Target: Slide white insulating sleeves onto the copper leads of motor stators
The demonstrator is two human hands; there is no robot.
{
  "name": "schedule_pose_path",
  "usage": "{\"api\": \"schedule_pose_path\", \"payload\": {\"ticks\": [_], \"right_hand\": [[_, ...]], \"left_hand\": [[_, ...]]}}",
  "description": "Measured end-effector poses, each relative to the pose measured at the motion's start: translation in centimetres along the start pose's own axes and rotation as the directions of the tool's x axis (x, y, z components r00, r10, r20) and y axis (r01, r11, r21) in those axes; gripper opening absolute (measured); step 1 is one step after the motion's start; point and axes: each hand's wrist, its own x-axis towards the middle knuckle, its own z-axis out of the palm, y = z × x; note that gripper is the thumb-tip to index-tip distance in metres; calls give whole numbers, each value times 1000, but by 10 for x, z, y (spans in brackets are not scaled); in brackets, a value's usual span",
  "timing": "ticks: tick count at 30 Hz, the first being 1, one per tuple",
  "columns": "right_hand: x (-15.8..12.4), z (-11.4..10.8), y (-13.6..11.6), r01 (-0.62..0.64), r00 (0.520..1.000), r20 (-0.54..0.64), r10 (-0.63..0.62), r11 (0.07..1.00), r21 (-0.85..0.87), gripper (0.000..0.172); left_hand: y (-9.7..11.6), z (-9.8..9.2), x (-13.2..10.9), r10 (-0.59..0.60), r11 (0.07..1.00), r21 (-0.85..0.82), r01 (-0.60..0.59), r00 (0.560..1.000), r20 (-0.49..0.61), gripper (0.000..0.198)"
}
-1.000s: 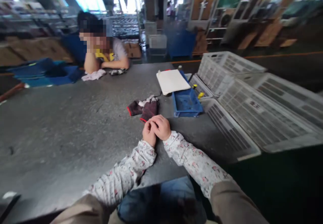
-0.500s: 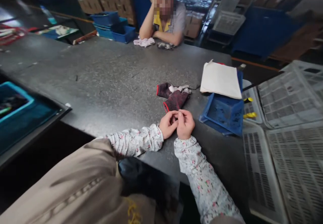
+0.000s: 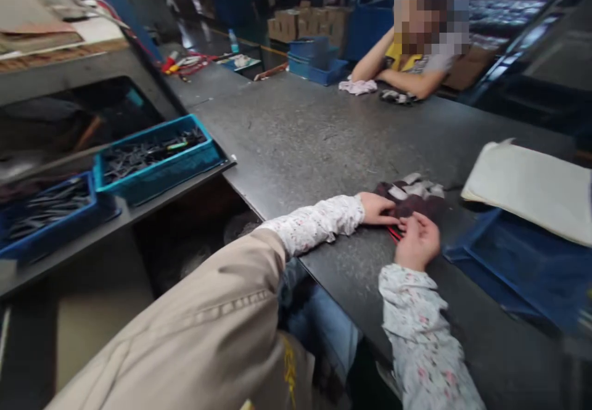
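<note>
Gloves (image 3: pixel 409 197) (dark, red-cuffed) lie under both hands — left hand (image 3: pixel 377 208) flat on them, right hand (image 3: pixel 416 243) pinching the cuff.

Grey table (image 3: pixel 300 139) w/ gloves (image 3: pixel 409 195), blue tray (image 3: pixel 518 262)

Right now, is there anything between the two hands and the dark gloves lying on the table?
Nothing visible stands between them. The left hand rests against the near edge of the dark gloves, and the right hand touches their red cuff. The blue tray and white board lie off to the side.
</note>
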Motion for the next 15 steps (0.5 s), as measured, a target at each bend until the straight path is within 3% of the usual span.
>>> {"api": "schedule_pose_path", "payload": {"ticks": [3, 6, 10, 13, 14, 15], "right_hand": [[3, -4, -4, 50, 999, -2, -50, 998, -33, 39], [4, -5, -3, 94, 995, -10, -95, 990, -105, 28], [6, -1, -1, -7, 997, -77, 0, 996, -92, 10], [6, 3, -6, -88, 986, -147, 73, 991, -97, 19], [6, 4, -8, -104, 985, -149, 88, 989, -104, 22], [5, 6, -10, -114, 985, -143, 97, 987, -111, 24]], "left_hand": [[1, 7, -1, 154, 983, -101, -152, 988, 3, 34], [-5, -1, 0, 99, 982, -147, -119, 986, -133, 28], [-25, -33, -21, -127, 990, -108, 91, 908, -398, 37], [-59, -70, -71, -307, 936, 61, 346, 890, -338, 44], [-75, -84, -93, -419, 872, 140, 469, 863, -284, 44], [-92, -99, -116, -548, 776, 212, 594, 802, -237, 42]]}}
